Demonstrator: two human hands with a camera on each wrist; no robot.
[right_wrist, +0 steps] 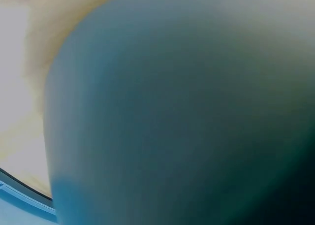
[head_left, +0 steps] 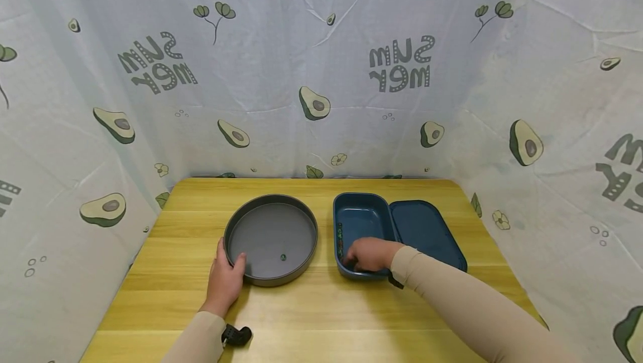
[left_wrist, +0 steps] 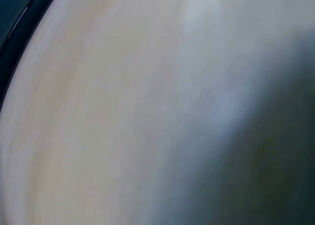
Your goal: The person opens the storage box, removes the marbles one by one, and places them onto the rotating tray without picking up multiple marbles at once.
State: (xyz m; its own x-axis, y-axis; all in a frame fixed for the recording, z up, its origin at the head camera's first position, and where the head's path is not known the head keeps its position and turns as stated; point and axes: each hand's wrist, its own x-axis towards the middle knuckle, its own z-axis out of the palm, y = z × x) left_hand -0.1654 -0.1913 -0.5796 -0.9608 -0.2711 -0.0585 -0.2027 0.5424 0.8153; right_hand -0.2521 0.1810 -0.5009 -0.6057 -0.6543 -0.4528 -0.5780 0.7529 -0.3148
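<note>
My left hand holds the near left side of a round grey pan, thumb over the rim and fingers along the outer wall. One small dark green bead-like ball lies on the pan's floor. My right hand reaches into a deep blue rectangular container, fingers bent down at its near left corner. Several small green and red balls line the container's left wall beside those fingers. The fingertips are partly hidden, and I cannot tell whether they pinch a ball. Both wrist views are mostly blurred close-ups.
A flat blue lid lies right of the container, against its side, partly under my right forearm. Everything stands on a wooden table. White printed curtains hang behind the table and at both sides.
</note>
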